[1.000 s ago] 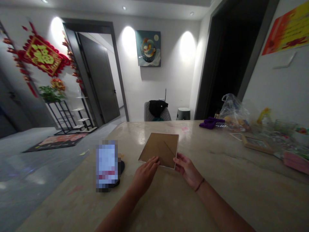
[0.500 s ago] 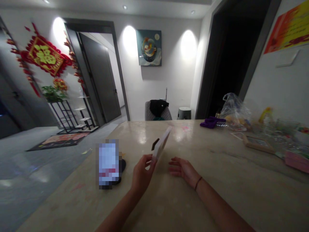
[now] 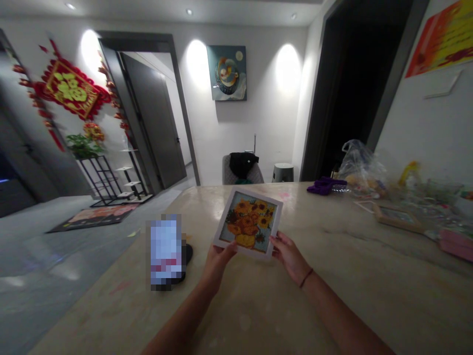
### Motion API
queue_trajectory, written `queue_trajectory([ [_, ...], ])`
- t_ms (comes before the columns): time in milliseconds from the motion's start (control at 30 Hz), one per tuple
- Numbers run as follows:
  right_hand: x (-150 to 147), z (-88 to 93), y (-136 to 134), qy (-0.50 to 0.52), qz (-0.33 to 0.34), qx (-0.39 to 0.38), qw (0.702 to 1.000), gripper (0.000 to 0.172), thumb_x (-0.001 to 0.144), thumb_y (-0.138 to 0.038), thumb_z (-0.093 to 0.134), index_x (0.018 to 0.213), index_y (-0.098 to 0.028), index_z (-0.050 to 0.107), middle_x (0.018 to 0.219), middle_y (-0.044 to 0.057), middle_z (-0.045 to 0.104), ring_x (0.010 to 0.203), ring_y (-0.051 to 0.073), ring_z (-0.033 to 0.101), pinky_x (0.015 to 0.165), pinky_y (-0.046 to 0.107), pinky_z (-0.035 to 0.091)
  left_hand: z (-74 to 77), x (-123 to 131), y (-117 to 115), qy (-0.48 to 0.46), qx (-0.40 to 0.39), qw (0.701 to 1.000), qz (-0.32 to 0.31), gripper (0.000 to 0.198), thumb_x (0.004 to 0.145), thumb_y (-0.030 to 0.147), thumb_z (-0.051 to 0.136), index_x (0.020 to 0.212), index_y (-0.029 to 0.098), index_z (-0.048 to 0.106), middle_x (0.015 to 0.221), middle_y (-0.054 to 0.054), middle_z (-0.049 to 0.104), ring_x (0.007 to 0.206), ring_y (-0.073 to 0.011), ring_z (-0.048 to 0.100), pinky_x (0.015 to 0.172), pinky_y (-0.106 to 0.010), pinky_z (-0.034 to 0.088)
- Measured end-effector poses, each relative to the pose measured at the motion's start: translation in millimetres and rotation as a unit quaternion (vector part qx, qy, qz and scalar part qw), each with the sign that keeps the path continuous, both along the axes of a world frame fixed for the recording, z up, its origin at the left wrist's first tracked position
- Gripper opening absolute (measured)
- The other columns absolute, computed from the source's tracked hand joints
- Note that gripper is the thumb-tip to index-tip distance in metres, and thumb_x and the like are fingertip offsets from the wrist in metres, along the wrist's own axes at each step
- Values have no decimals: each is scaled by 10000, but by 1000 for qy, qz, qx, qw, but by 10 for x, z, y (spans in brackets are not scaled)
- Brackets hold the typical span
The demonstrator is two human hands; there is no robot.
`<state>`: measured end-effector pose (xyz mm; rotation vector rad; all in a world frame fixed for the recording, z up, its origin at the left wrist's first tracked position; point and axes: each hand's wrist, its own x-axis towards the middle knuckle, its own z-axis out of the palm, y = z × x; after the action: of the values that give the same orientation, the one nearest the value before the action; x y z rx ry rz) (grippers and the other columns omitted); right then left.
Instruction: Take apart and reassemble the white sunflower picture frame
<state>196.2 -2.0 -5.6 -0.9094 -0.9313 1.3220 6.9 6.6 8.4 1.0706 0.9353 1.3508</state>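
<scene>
A small white-framed picture of sunflowers in a vase (image 3: 248,222) is held up, tilted, with its painted face towards me above the beige stone table (image 3: 332,296). My left hand (image 3: 220,261) grips its lower left edge. My right hand (image 3: 289,256) grips its lower right corner. To the left of my left hand, a pixelated rectangular object (image 3: 165,249) leans against a black rounded object (image 3: 186,255). The pixelation hides its details.
A purple cloth (image 3: 326,185) and a clear plastic bag (image 3: 360,165) lie at the table's far right. Nearer are a wooden-framed picture (image 3: 397,218) and a pink packet (image 3: 456,244). The table's left edge drops to a grey floor.
The picture has turned from edge-on in my left hand to face me. One second ago its brown back faced up on the table. My right hand has taken hold of it again.
</scene>
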Motion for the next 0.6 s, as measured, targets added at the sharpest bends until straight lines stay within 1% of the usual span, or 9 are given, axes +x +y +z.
queue_trajectory([
  [100, 61, 28, 10, -12, -30, 5, 999, 428, 637, -448, 617, 987, -206, 577, 978, 51, 662, 864, 222, 619, 699, 325, 499, 32, -61, 28, 0, -17, 1000, -2, 459, 669, 416, 620, 1032, 150, 529, 941, -57, 644, 815, -170, 623, 763, -319, 495],
  [233, 147, 7, 64, -19, -74, 45, 996, 460, 663, -449, 582, 1048, -198, 580, 1030, 52, 647, 983, 225, 576, 779, 342, 483, 109, -133, 28, 51, -15, 999, -14, 507, 671, 468, 590, 1047, 129, 562, 898, -68, 660, 804, -171, 625, 741, -299, 489],
  [300, 200, -35, 106, -42, -111, 49, 992, 459, 662, -449, 578, 1039, -187, 597, 1022, 51, 652, 1031, 225, 548, 826, 354, 464, 108, -148, 30, 75, -14, 997, 0, 559, 672, 474, 587, 1108, 129, 531, 852, -63, 665, 770, -163, 631, 746, -306, 484],
  [400, 268, -120, 163, -73, -152, 27, 985, 478, 622, -450, 597, 1002, -163, 624, 1003, 59, 661, 1017, 237, 555, 835, 375, 459, 38, -148, 61, 104, -23, 994, 23, 616, 670, 484, 580, 1165, 131, 478, 810, -58, 663, 726, -161, 636, 722, -318, 488],
  [467, 296, -181, 191, -87, -157, 2, 984, 495, 585, -448, 611, 967, -135, 640, 975, 76, 668, 952, 247, 587, 807, 382, 470, -34, -138, 91, 139, -30, 990, 11, 603, 663, 476, 583, 1143, 123, 491, 814, -71, 667, 741, -177, 640, 702, -319, 492],
  [533, 304, -235, 213, -111, -167, -20, 980, 501, 567, -452, 607, 939, -118, 651, 923, 85, 681, 879, 248, 614, 771, 377, 481, -102, -122, 109, 200, -28, 979, 1, 548, 654, 448, 593, 1093, 125, 530, 843, -86, 674, 781, -195, 640, 710, -322, 491],
  [600, 298, -273, 227, -151, -178, -18, 972, 490, 590, -463, 574, 933, -122, 652, 874, 79, 688, 820, 240, 627, 733, 364, 489, -148, -107, 105, 283, -1, 959, 13, 463, 653, 407, 596, 1034, 144, 575, 916, -96, 672, 847, -210, 630, 760, -332, 479],
])
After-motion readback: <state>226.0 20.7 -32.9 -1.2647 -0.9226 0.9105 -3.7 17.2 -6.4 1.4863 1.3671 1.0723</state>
